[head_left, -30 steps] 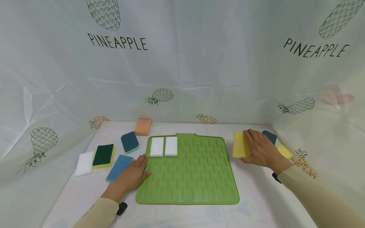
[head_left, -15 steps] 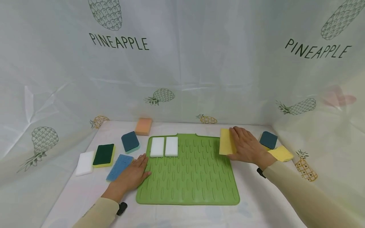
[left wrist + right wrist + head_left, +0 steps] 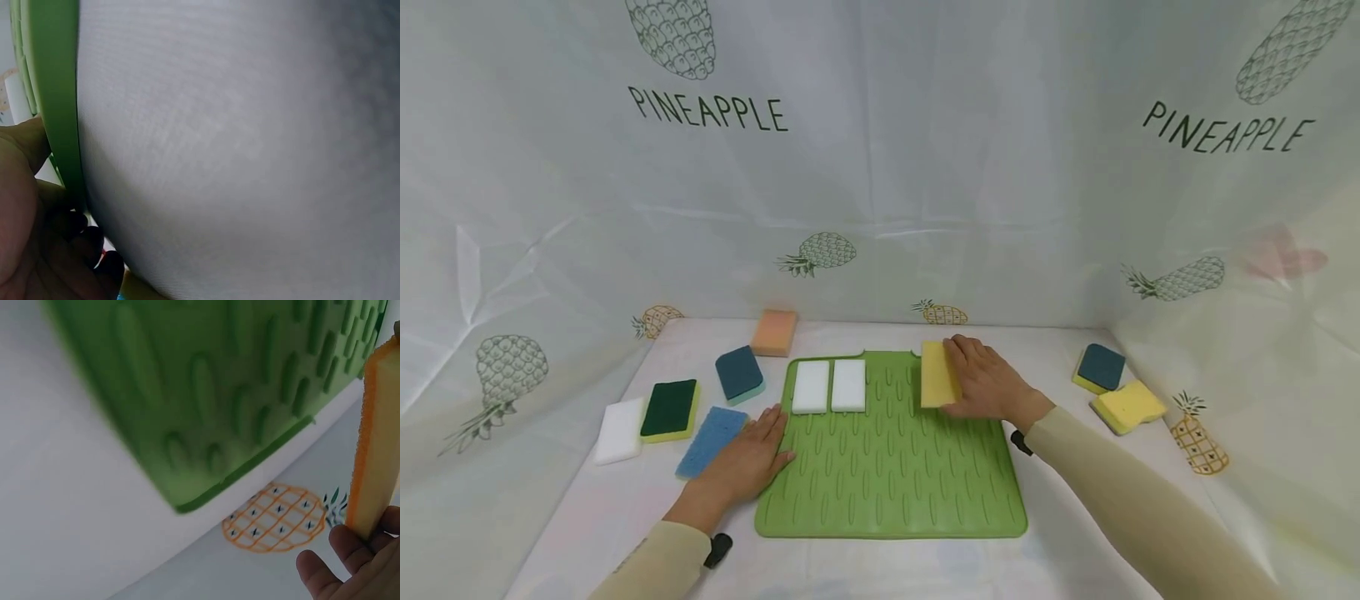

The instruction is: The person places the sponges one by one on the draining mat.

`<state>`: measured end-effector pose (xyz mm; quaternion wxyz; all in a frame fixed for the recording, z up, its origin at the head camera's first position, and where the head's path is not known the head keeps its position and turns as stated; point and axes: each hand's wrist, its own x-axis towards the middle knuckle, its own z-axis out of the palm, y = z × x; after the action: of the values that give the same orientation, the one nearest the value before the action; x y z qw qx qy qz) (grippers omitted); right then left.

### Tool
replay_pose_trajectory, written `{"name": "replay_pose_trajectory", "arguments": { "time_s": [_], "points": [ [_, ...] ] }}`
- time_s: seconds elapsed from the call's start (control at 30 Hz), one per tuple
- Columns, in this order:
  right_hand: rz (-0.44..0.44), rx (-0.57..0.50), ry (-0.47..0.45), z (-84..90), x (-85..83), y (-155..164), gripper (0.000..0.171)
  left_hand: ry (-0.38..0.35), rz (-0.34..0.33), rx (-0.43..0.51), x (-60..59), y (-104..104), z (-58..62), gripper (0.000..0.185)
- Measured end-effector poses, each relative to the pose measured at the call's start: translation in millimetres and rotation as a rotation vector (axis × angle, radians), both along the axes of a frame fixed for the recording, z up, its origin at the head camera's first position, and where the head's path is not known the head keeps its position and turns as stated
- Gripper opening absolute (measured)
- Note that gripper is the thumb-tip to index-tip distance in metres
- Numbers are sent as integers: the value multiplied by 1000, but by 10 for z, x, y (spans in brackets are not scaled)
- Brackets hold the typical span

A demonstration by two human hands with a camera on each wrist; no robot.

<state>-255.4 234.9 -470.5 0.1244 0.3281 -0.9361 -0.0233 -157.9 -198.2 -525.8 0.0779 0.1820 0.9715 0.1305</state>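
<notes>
Probably light and squashy, the sponge (orange-backed) suits the end-to-end pinch of the right hand above the mat, the left hand straight-fingered at its left edge.

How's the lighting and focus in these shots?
Head: mostly crisp, with glare on the hanging sheet and soft shadow on the green mat below the right hand. Left wrist: a blurred pale surface fills most of the frame, the left hand dim at lower left. Right wrist: near mat edge blurred, printed pineapple sharper.
</notes>
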Motion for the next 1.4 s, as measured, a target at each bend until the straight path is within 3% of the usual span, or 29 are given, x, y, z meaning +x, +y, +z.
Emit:
{"name": "replay_pose_trajectory", "arguments": {
  "time_s": [0.23,0.5,0.77,1.0,1.4],
  "points": [
    [-6,7,-109,-47,-102,-304,114,-17,1,-12,11,11,-3,73],
    [-36,18,-207,-128,-158,-515,114,16,-27,-22,24,-23,-4,75],
    [-36,31,-246,-159,-203,-636,113,26,-39,-31,37,-27,26,75],
    [-65,70,-337,-182,-220,-724,117,11,-35,-48,23,-19,1,76],
    [-90,94,-370,-250,-263,-810,114,-3,-21,-37,20,-8,32,76]
  ]
}}
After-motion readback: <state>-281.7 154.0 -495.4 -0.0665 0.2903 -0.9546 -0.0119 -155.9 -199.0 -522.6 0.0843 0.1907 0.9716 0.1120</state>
